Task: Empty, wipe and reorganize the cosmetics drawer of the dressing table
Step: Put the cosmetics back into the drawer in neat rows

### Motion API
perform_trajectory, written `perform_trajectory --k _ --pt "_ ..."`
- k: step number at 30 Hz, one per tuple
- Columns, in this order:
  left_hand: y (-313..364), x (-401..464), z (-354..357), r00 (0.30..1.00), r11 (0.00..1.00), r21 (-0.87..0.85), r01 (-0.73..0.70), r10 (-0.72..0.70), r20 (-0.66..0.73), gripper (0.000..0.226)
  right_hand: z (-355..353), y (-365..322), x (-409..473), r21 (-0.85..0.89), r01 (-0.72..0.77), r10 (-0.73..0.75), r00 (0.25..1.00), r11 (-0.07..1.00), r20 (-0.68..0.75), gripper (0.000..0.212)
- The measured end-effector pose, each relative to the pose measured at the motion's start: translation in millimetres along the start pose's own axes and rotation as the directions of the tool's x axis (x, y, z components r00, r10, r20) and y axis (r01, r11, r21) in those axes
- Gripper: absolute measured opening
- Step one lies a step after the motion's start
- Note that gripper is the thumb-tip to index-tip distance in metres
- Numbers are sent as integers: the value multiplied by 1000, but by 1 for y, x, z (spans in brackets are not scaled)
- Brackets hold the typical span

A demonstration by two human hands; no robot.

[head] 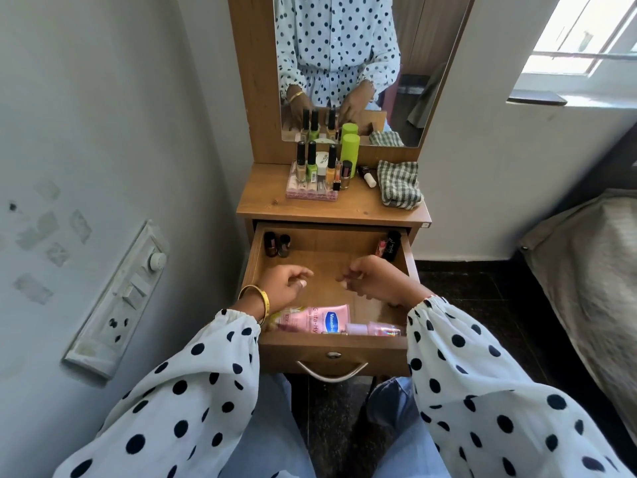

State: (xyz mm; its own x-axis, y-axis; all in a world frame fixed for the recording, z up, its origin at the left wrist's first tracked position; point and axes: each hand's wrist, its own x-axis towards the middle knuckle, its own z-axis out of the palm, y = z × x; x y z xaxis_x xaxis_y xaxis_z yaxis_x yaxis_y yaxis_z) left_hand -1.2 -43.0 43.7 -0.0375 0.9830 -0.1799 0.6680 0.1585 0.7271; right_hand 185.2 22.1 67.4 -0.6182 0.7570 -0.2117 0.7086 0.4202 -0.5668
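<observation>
The wooden drawer of the dressing table stands pulled out. Both hands hover over its bare middle: my left hand and my right hand, fingers loosely curled, holding nothing. Inside, a pink lotion tube and a small pink bottle lie along the front wall. Two dark nail polish bottles stand in the back left corner. A black tube and a pink item lean in the back right corner.
On the tabletop stand several nail polish bottles on a pink box, a green cylinder and a folded checked cloth. A mirror rises behind. A switch panel is on the left wall, a bed at right.
</observation>
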Motion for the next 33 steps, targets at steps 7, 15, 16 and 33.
perform_trajectory --k 7,15,16,33 --pt "57 41 -37 954 967 -155 -201 158 -253 26 -49 -24 34 160 85 -40 963 983 -266 12" --pt "81 86 -60 904 940 -267 -210 83 -419 26 -123 -24 92 196 31 77 852 980 -517 14" --pt "82 90 -61 895 943 -263 -204 71 -441 27 -130 -23 101 154 8 74 852 988 -518 17" --pt "78 151 -59 841 928 -266 -261 83 -535 25 -153 -13 180 -350 -151 23 939 925 -343 47"
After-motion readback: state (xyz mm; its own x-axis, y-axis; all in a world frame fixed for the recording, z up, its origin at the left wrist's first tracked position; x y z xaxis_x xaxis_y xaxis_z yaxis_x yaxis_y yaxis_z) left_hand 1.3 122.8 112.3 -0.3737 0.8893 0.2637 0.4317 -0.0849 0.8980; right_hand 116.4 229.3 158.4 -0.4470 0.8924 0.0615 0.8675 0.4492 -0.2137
